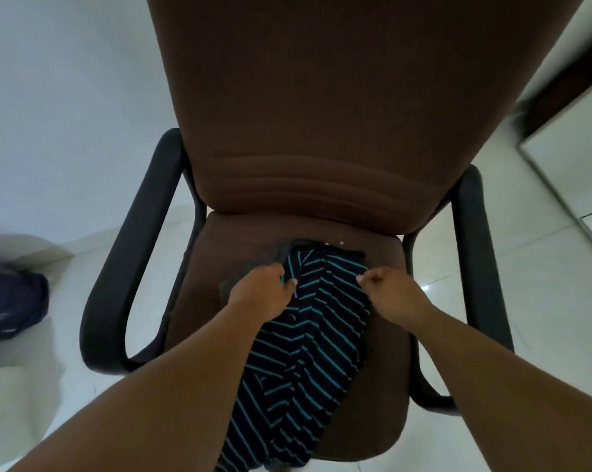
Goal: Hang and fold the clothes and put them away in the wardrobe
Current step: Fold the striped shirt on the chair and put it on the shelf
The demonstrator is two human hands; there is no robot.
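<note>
Presently the brown office chair (322, 137) fills most of the view, and the striped shirt (308, 338) lies lengthwise down its seat, collar end far, hem end spilling over the near edge of the seat cushion.

Hands: the left hand (259, 289) grips the shirt's left side near the collar, thumb over the cloth by the button placket. The right hand (391, 294) is curled with fingertips pinched at the shirt's right edge; it looks to be holding a fold of fabric, though the pinch itself is small in view.

Risks, as judged from this layout:
- Hem overhangs the near seat edge, so a lift or fold from the collar end could drag the lower part off onto the floor.
- Seat is narrow and cushioned (not a flat bench), so folds may come out uneven, and a sleeve could slide toward an armrest (131, 253).
- Chair probably swivels or rolls; a sideways pull might turn it.

Hidden or unclear:
- Hem is cut off at the bottom edge.
- Sleeves cannot be made out; they seem tucked under.
- Dark blue bundle (12, 301) on the floor at left is blurred, possibly more clothing.
- Wardrobe not identifiable; a pale panel edge (560, 185) at right may belong to it.
</note>
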